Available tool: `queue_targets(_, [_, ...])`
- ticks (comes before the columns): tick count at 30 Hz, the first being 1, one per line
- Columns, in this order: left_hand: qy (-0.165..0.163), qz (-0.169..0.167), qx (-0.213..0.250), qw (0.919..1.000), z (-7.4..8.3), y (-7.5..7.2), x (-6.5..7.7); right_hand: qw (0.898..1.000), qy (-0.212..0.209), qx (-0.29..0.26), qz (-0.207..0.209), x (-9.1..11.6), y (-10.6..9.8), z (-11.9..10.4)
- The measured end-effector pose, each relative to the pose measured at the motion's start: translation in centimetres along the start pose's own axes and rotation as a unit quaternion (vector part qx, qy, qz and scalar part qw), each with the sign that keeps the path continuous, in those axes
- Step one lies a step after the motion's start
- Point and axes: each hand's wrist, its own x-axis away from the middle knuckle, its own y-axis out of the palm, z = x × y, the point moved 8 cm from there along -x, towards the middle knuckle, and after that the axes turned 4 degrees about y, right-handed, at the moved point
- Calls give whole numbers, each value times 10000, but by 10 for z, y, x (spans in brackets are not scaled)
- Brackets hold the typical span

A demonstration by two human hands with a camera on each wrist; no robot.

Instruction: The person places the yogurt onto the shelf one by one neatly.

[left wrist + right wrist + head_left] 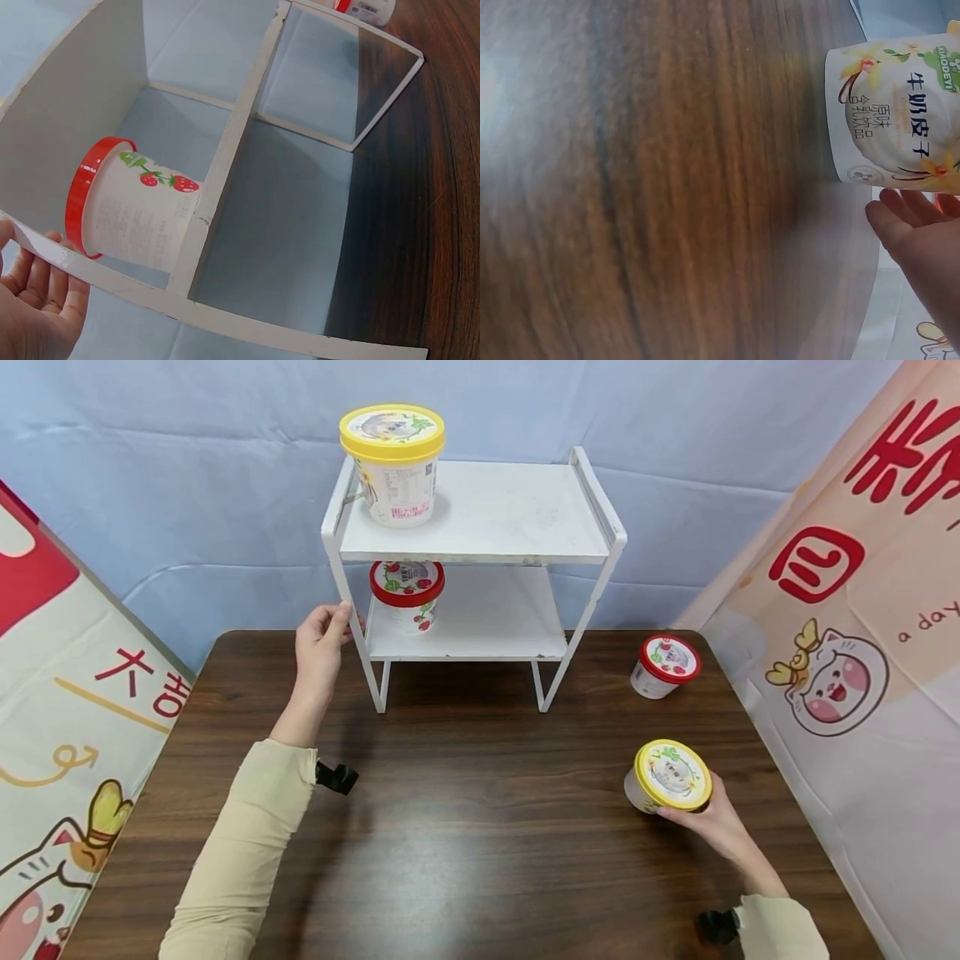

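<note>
My left hand holds the left front post of a white two-tier rack. In the left wrist view its fingers curl behind the white frame bar. Just right of this hand, a red-lidded paper tub with strawberry prints stands on the lower shelf. A bigger yellow-lidded tub occupies the left end of the top shelf. At the right of the table, my right hand grips a small yellow-lidded tub, thumb at its near side. The right wrist view shows that tub's flower-printed wall close over the table.
Behind the right hand's tub, another red-lidded tub stands near the table's back right corner. The dark wooden table ends at a pale blue cloth behind. Printed banners hang along both sides.
</note>
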Motion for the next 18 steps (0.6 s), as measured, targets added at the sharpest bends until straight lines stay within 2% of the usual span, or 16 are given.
queue_targets(8, [-5,-2,12,10000,0,-1,0,9995,58,-304,20,-2,1,-1])
queue_targets(18, [-10,-7,-12,10000,0,0,0,9996,26,-207,210,-2,1,-2])
